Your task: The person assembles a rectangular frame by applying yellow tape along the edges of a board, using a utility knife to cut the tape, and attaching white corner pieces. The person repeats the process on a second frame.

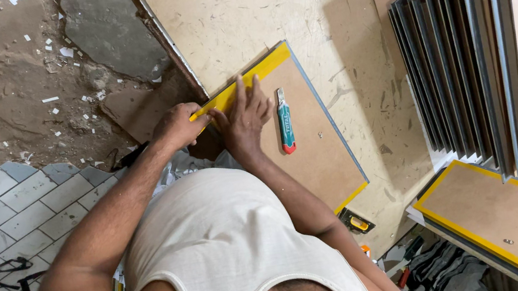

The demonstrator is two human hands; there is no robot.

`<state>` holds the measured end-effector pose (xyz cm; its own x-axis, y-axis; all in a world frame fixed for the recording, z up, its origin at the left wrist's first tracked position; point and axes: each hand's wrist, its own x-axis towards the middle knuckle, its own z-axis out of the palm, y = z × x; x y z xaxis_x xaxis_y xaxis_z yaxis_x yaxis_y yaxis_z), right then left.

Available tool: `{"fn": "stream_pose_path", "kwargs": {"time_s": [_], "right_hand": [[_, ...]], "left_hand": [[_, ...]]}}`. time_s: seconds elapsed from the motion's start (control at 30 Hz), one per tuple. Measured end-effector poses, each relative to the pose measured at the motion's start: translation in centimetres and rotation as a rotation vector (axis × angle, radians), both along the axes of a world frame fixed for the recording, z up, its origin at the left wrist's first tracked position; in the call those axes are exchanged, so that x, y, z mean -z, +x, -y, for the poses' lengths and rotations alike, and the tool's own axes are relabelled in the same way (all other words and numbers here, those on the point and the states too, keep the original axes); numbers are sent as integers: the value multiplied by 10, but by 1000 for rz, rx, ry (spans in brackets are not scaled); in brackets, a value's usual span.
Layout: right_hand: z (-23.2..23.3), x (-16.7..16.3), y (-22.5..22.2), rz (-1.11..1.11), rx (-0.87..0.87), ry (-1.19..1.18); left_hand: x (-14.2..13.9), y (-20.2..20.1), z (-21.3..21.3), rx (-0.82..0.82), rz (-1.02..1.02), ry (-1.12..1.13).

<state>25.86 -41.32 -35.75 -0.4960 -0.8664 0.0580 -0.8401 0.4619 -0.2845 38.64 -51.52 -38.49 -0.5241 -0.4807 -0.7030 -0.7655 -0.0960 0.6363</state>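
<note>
Our left hand point(177, 127) pinches the end of a strip of glossy yellow tape point(249, 77) along the edge of a flat brown fibreboard panel point(314, 151), while our right hand point(246, 116) lies flat, fingers spread, pressing it down. A teal utility knife point(285, 121) rests just beside. Uneven pressure could wrinkle or skew the strip; the matte board could slide on the scuffed pale worktop point(266, 7).

The brown panel point(304, 152) has bare room right of the teal utility knife point(285, 121), which lies just beside the right hand point(245, 121). Further right, the pale board point(292, 3) is open, until upright stacked frames point(459, 67) block the way.
</note>
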Motion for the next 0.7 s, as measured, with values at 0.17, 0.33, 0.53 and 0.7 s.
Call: {"fn": "stream_pose_path", "kwargs": {"time_s": [0.17,0.33,0.53,0.7], "right_hand": [[-21,-18,-49,-82,218,-72],[-56,-44,-75,327,387,356],[-62,-33,-32,471,-134,126],[-50,-18,-5,298,-266,210]], "left_hand": [[21,3,-4,50,-143,-325],[22,2,-4,64,19,-216],[12,14,0,-3,-117,-33],[16,20,0,-15,-247,-78]]}}
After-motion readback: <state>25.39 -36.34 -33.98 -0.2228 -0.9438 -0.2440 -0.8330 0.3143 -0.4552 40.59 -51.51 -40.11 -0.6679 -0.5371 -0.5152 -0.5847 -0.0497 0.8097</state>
